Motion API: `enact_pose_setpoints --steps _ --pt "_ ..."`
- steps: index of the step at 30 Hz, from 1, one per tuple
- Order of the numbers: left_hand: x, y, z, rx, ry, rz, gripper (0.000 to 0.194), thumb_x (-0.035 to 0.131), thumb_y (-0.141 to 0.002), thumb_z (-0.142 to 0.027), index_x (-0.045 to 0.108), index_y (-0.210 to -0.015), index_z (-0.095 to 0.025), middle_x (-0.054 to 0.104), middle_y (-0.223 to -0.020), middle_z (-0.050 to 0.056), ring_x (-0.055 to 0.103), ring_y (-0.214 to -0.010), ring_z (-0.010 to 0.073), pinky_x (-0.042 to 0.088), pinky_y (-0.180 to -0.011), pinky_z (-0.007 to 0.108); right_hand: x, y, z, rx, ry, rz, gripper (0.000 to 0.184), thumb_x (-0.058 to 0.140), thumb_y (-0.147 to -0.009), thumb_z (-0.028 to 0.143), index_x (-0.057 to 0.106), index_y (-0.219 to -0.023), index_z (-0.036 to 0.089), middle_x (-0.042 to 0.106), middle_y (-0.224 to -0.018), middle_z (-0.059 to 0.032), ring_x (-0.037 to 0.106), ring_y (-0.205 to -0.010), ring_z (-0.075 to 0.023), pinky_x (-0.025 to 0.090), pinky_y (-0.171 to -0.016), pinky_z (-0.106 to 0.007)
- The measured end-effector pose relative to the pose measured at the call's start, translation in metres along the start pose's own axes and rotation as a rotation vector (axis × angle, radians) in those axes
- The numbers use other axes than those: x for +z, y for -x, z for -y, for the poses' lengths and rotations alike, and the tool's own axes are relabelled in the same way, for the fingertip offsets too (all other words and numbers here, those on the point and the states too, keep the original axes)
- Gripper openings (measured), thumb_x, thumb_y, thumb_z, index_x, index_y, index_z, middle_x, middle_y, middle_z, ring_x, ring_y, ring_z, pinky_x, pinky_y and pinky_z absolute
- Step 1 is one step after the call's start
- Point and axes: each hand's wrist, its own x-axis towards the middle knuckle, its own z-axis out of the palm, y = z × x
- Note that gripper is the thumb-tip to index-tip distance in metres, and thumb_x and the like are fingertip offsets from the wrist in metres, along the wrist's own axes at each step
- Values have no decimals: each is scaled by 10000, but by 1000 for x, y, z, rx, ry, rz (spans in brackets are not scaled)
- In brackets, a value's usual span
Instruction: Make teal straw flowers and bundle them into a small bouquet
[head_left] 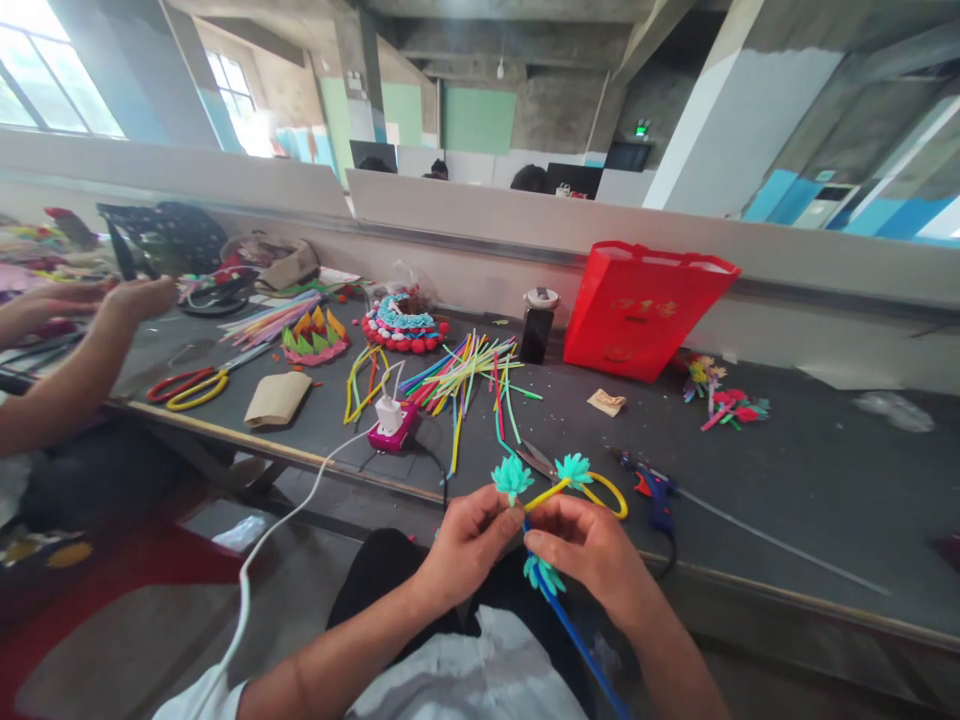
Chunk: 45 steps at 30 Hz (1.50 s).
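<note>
Facing blurred bag lettering (pixel 643 307), 2 hands (pixel 472 535) (pixel 589 550) pinch stems (pixel 547 495).

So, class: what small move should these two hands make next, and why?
Probably pinch the yellow stem firmly against the blue stem: both appear to meet between the left hand and right hand, though the hands hide the exact joint.

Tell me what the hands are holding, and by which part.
The left hand pinches turquoise-flowered stems where they come together. The right hand has its fingertips at that same spot; how firmly it grips cannot be told.
</note>
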Motion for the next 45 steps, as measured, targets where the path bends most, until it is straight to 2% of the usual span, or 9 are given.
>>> enact_pose_setpoints --steps 4,7,13,20,23,27,34,39,45 --pt "-5 -1 2 108 -241 11 307 576 -900 -352 519 -666 -160 386 -583 -54 331 -549 83 266 -519 209 3 -1 -3 11 8 55 247 749 -760 363 706 -878 150 688 -791 -24 611 -723 -152 471 -669 -254" --pt "-7 -2 1 98 -286 28 277 565 -903 -320 528 -679 -163 443 -593 -46 381 -550 84 291 -526 202 6 -3 -6 21 -13 36 214 739 -752 341 692 -834 148 673 -749 -14 592 -681 -139 455 -622 -238" --pt "-10 -3 -3 104 -281 75 181 548 -913 -310 615 -861 -150 547 -643 -17 473 -581 112 353 -553 212 10 -5 -6 101 -109 -40 156 690 -754 315 658 -758 163 508 -538 62 360 -420 -55 294 -417 -193" --pt "-17 -2 5 356 -579 35 189 487 -930 -199 673 -963 -186 593 -819 57 549 -718 155 379 -660 239 14 -10 -12 119 -184 -112 311 803 -674 370 547 -667 195 380 -500 94 277 -408 -45 213 -375 -183" --pt "-19 -2 9 376 -630 36 238 470 -934 -193 688 -1025 -215 605 -827 63 553 -709 160 365 -650 243 17 -11 -13 126 -195 -113 381 780 -704 469 519 -643 198 413 -488 77 310 -402 -57 195 -345 -178" --pt "-20 -3 9 374 -597 39 229 497 -924 -206 704 -1019 -222 616 -820 62 557 -707 160 364 -652 245 15 -14 -15 88 -197 -75 379 735 -746 526 602 -694 175 591 -600 1 498 -478 -105 314 -334 -171" --pt "-15 -6 2 161 -295 -93 180 626 -862 -297 688 -762 -162 584 -661 12 499 -615 128 364 -608 232 10 -13 -16 142 -352 30 331 776 -743 443 620 -841 167 615 -681 19 519 -479 -76 380 -331 -141" --pt "-11 -5 3 -131 164 -34 285 704 -788 -419 673 -775 -136 575 -602 -3 431 -520 90 303 -498 208 16 -7 -15 157 -402 -6 357 789 -729 434 616 -912 182 584 -641 47 427 -412 -41 307 -311 -123" --pt "-11 -4 0 -373 473 15 274 795 -669 -342 623 -690 -131 390 -505 -76 230 -419 26 115 -408 194 23 -3 -24 97 -392 -96 359 797 -710 451 603 -881 201 433 -516 104 291 -379 -22 223 -325 -121"
